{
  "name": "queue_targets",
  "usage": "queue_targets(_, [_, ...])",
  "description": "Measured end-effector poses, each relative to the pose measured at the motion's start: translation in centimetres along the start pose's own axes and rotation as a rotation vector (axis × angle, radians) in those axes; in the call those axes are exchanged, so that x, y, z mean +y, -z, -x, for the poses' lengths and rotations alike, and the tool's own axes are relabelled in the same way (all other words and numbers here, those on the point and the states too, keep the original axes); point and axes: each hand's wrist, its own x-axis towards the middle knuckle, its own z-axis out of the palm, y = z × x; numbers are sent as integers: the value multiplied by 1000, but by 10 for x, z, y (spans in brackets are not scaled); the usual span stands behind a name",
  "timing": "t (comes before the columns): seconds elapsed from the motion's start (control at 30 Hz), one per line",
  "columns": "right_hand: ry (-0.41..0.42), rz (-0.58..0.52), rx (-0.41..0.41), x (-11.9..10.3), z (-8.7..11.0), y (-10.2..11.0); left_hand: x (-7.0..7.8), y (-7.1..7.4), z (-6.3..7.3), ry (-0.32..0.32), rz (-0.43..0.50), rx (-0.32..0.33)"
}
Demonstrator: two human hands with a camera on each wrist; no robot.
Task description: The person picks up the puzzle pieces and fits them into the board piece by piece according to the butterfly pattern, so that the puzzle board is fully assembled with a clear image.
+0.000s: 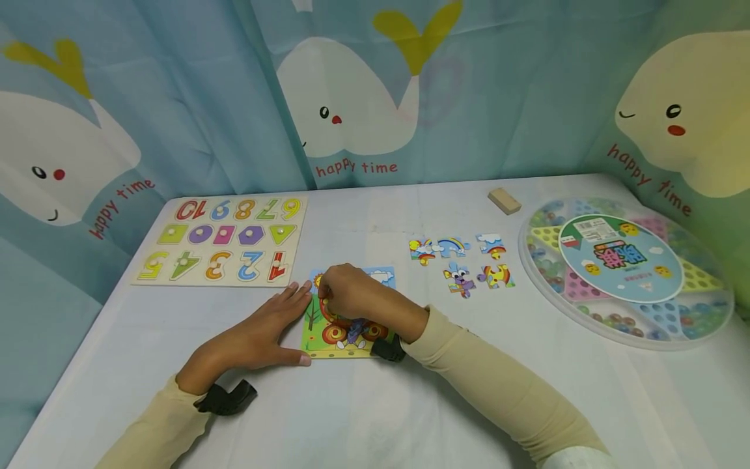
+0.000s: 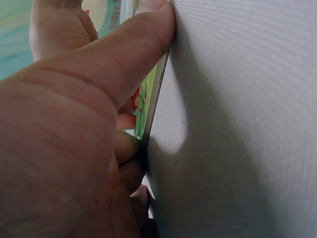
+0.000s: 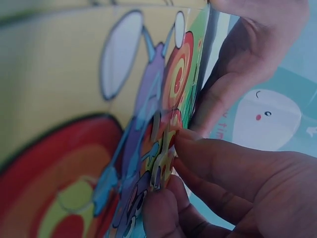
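A whale-printed blue curtain (image 1: 515,111) hangs behind a white-covered table (image 1: 363,417).

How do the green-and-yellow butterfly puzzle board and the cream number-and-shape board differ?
The green-and-yellow butterfly puzzle board looks smaller than the cream number-and-shape board. The butterfly board carries one picture; the number board has three rows of separate digits and shapes. In the head view, the right hand partly hides the butterfly board, while the number board's rows all show. Both lie flat on the white cloth.
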Motion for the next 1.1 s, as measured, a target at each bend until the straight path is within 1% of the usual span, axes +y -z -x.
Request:
queue_targets(0.23, [45, -30, 6, 3, 0, -1, -1, -1, 1, 1, 0, -2])
queue_targets(0.47, [84, -45, -18, 5, 0, 1, -2, 0, 1, -2, 8, -4])
queue_targets(0.63, [118, -89, -16, 11, 0, 8, -3, -1, 1, 5, 9, -5])
queue_targets(0.83, [157, -111, -14, 18, 5, 21, -3, -2, 0, 17, 14, -3])
queue_targets(0.93, [189, -114, 7, 22, 9, 25, -2, -1, 0, 19, 17, -2])
queue_targets(1.1, [282, -141, 66, 33, 15, 31, -2, -1, -1, 20, 14, -5])
